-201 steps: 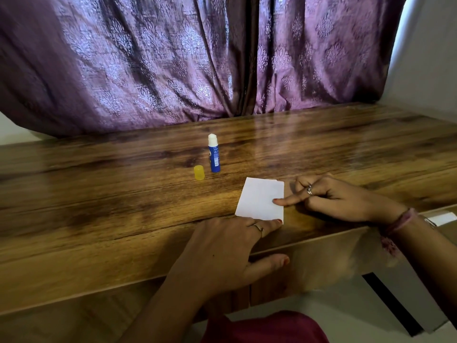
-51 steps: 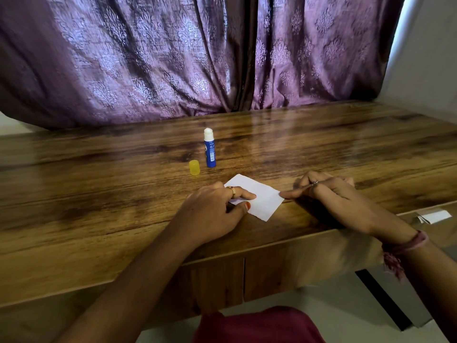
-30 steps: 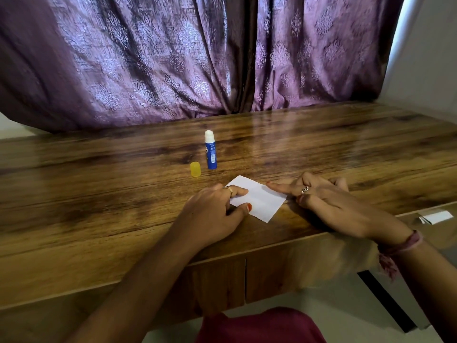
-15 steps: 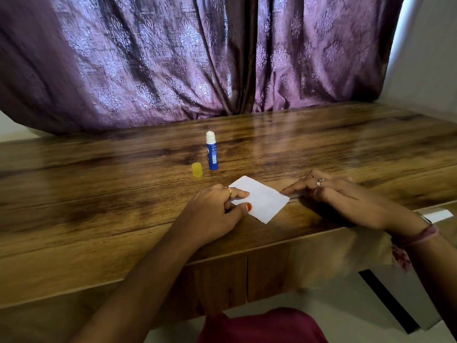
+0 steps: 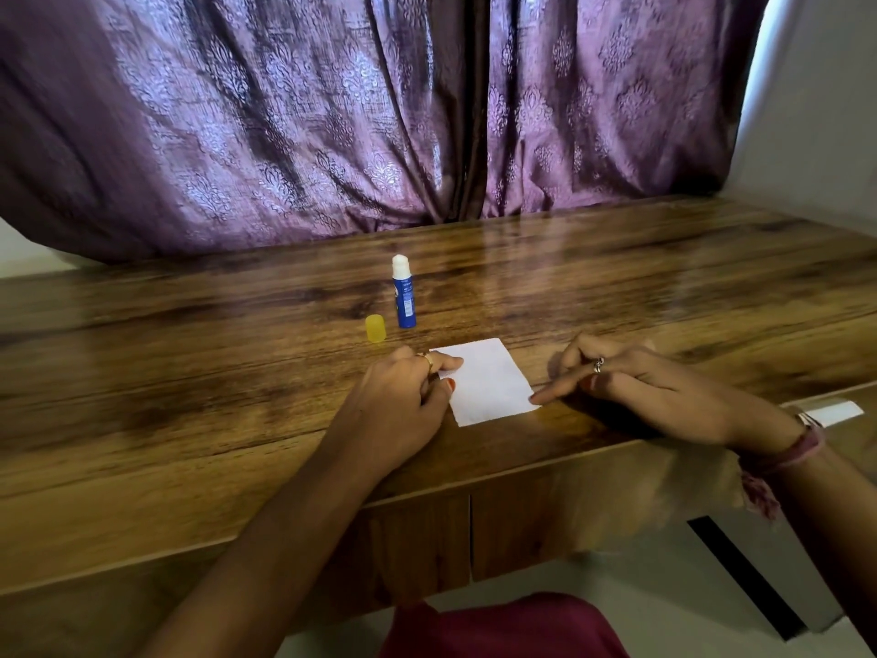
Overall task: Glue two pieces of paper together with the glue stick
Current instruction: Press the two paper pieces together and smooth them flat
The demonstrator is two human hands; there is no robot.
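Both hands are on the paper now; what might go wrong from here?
The glue stick stands upright and uncapped, its yellow cap beside it; a reaching hand may tip it, or the glue may dry. The left hand pinches only the paper's left edge while the right hand presses a corner, so the sheets may shift out of line.

A shiny brown wooden desk (image 5: 190,396) fills the middle of the frame from side to side. A blue glue stick (image 5: 404,296) stands up on it just above the centre, with its white tip bare. Its yellow cap (image 5: 375,328) sits on the desk just to the lower left of it. A white paper (image 5: 484,381) lies flat near the front edge of the desk, in the centre. A small white slip (image 5: 833,413) shows at the right edge.
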